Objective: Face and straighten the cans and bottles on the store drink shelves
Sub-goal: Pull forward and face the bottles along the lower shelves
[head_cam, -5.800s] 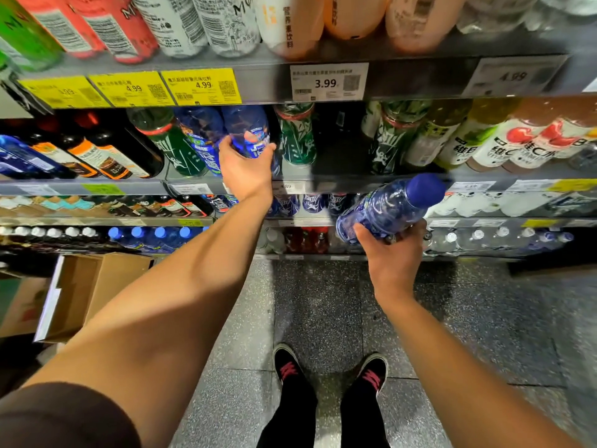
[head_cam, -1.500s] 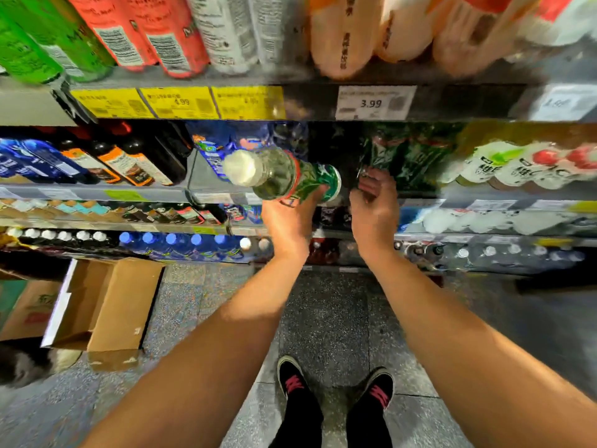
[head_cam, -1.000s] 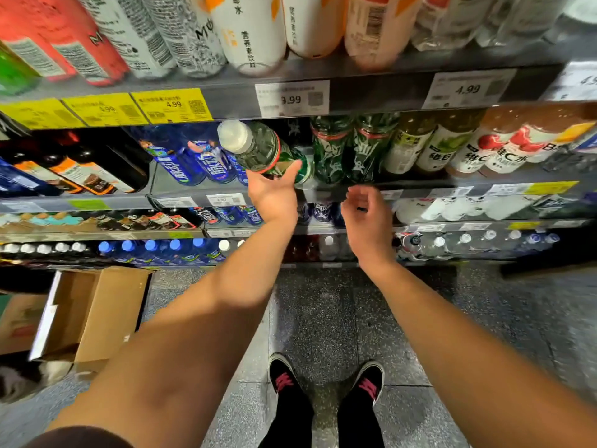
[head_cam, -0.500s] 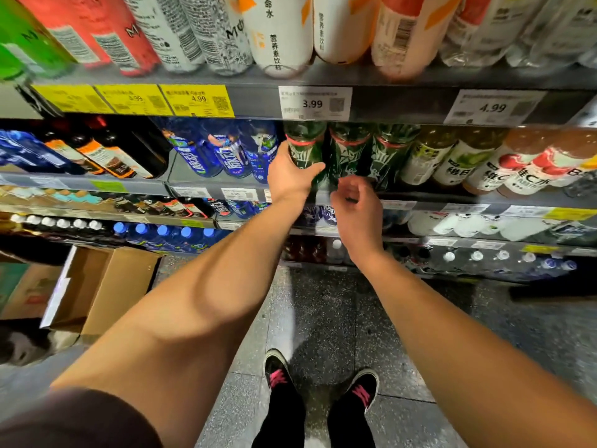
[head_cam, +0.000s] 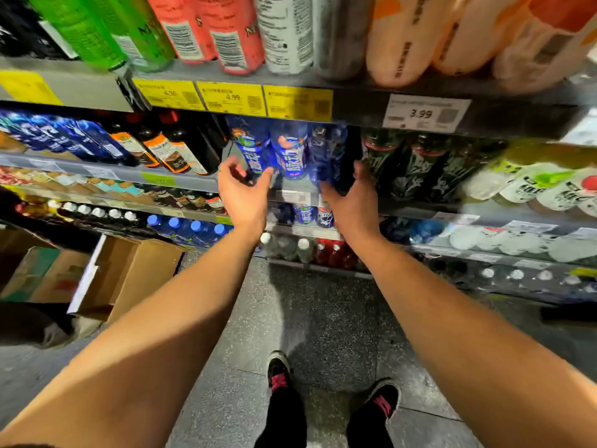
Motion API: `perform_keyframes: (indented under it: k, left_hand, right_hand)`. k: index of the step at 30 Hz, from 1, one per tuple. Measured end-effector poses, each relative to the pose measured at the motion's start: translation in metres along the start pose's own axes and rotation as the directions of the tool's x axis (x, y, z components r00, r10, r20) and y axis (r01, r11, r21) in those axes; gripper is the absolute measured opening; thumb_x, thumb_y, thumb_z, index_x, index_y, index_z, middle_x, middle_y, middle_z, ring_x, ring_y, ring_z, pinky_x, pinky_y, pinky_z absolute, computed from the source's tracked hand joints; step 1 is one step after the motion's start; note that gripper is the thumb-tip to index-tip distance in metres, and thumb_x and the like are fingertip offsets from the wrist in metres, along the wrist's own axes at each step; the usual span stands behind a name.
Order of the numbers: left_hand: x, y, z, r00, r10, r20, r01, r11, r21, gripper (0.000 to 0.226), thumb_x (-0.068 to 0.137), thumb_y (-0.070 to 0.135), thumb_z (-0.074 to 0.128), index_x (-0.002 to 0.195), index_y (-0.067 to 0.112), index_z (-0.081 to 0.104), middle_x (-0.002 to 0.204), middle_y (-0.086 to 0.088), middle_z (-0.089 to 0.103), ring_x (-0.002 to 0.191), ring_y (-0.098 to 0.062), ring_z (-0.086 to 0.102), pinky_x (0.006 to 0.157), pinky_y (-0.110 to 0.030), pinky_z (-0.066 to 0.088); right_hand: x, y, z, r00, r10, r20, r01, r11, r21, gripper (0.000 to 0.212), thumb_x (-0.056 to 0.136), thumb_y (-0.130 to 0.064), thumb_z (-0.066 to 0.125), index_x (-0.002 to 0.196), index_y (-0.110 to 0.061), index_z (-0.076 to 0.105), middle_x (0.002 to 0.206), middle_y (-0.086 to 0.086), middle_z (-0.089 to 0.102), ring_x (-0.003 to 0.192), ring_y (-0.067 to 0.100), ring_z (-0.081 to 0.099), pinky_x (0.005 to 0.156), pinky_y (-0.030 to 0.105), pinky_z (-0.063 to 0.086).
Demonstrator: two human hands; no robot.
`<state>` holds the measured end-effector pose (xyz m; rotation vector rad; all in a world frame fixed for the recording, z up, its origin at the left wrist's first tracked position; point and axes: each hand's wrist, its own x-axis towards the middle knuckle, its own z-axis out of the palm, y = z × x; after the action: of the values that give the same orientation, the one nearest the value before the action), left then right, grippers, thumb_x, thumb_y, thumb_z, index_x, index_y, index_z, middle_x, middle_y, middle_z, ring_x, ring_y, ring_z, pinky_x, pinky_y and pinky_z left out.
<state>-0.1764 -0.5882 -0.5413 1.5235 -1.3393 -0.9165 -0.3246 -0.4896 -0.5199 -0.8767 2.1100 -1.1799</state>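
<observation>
Three blue sports-drink bottles stand side by side on the middle shelf [head_cam: 181, 182]. My left hand [head_cam: 245, 194] hovers in front of the leftmost blue bottle [head_cam: 253, 154], fingers spread and loosely curled, holding nothing. My right hand [head_cam: 350, 202] grips the base of the rightmost blue bottle [head_cam: 327, 153], thumb on its right side and fingers on its left; that bottle is blurred. The middle blue bottle [head_cam: 291, 156] stands untouched. To the right stand dark green bottles [head_cam: 382, 163] in a row.
Dark bottles with orange labels [head_cam: 174, 150] stand left of the blue ones. Tall cans [head_cam: 226, 30] fill the shelf above, over yellow price tags [head_cam: 232, 98]. Lower shelves hold capped bottles [head_cam: 190, 226]. An open cardboard box [head_cam: 129, 276] sits on the floor at left.
My left hand has let go of the green bottle, which now stands in its row. Both hands have shifted left to the blue bottles, and the right hand has taken hold of one.
</observation>
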Motion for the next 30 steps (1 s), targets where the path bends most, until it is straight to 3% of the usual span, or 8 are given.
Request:
perform_keyframes:
  k: [3,6,8,11,16,24,28,30]
  left_hand:
    - [0.030,-0.002,0.001,0.994,0.045,0.097,-0.050,0.998,0.046,0.075,0.070,0.025,0.089,0.130,0.005,0.049,0.114,-0.009,0.059,0.097,-0.012,0.054,0.087,-0.011,0.043]
    - [0.056,-0.003,0.007,0.984,0.077,0.160,-0.087,0.995,0.056,0.080,0.066,0.020,0.092,0.130,0.002,0.048,0.119,-0.010,0.060,0.103,-0.015,0.059,0.098,-0.023,0.047]
    - [0.069,-0.004,0.009,0.977,0.077,0.198,-0.093,0.993,0.074,0.075,0.065,0.017,0.092,0.125,0.000,0.049,0.116,-0.011,0.062,0.099,-0.016,0.061,0.094,-0.022,0.049]
    - [0.078,-0.007,0.011,0.966,0.071,0.248,-0.091,0.993,0.070,0.062,0.068,0.005,0.089,0.117,-0.004,0.052,0.101,-0.008,0.062,0.077,-0.006,0.056,0.067,-0.004,0.043]
    - [0.084,-0.019,0.005,0.965,0.068,0.252,-0.063,0.998,-0.028,0.057,0.068,0.000,0.086,0.115,0.001,0.054,0.102,-0.006,0.065,0.085,-0.010,0.062,0.070,-0.009,0.048]
    - [0.073,-0.016,-0.007,0.960,0.065,0.271,-0.040,0.994,-0.098,0.058,0.069,0.009,0.085,0.120,0.009,0.058,0.111,-0.005,0.070,0.100,-0.015,0.068,0.088,-0.030,0.056]
    - [0.066,-0.014,-0.015,0.951,0.013,0.309,0.006,0.998,-0.059,0.065,0.067,0.001,0.084,0.124,0.008,0.055,0.114,-0.004,0.068,0.097,-0.008,0.065,0.085,-0.019,0.053]
    - [0.061,-0.016,-0.021,0.959,-0.012,0.282,0.028,0.998,-0.051,0.074,0.064,0.016,0.088,0.130,0.019,0.054,0.119,-0.002,0.067,0.107,-0.012,0.066,0.094,-0.034,0.055]
  right_hand:
    - [0.013,-0.002,0.026,0.998,0.000,-0.065,-0.001,1.000,-0.018,0.085,0.088,-0.033,0.072,0.152,-0.003,0.025,0.150,0.016,0.043,0.135,0.029,0.046,0.111,0.038,0.038]
    - [0.026,-0.003,0.043,0.992,0.023,-0.120,-0.032,0.997,-0.069,0.092,0.089,-0.038,0.071,0.154,-0.004,0.017,0.154,0.016,0.038,0.138,0.029,0.043,0.112,0.039,0.038]
    - [0.034,-0.002,0.049,0.990,0.047,-0.135,-0.058,0.995,-0.076,0.096,0.090,-0.040,0.070,0.156,-0.003,0.010,0.159,0.014,0.029,0.143,0.027,0.035,0.114,0.030,0.030]
    - [0.044,-0.002,0.054,0.978,0.061,-0.198,-0.068,0.997,-0.027,0.099,0.086,-0.034,0.076,0.154,0.001,0.013,0.157,0.017,0.032,0.142,0.026,0.035,0.109,0.021,0.026]
    - [0.052,0.002,0.063,0.959,0.051,-0.277,-0.058,0.998,-0.016,0.095,0.077,-0.034,0.082,0.147,-0.001,0.028,0.136,0.018,0.056,0.122,0.029,0.058,0.101,0.040,0.049]
    - [0.047,-0.003,0.059,0.981,0.049,-0.188,-0.060,0.997,-0.054,0.093,0.075,-0.032,0.085,0.144,-0.003,0.031,0.131,0.017,0.060,0.117,0.030,0.060,0.094,0.035,0.051]
    - [0.028,-0.007,0.050,0.990,0.061,-0.127,-0.069,0.996,-0.065,0.084,0.077,-0.028,0.084,0.141,-0.003,0.036,0.129,0.015,0.061,0.117,0.030,0.061,0.091,0.027,0.046]
    - [0.012,-0.012,0.041,0.993,0.076,-0.092,-0.084,0.992,-0.089,0.082,0.082,-0.029,0.079,0.147,-0.006,0.034,0.140,0.012,0.053,0.126,0.028,0.054,0.098,0.024,0.040]
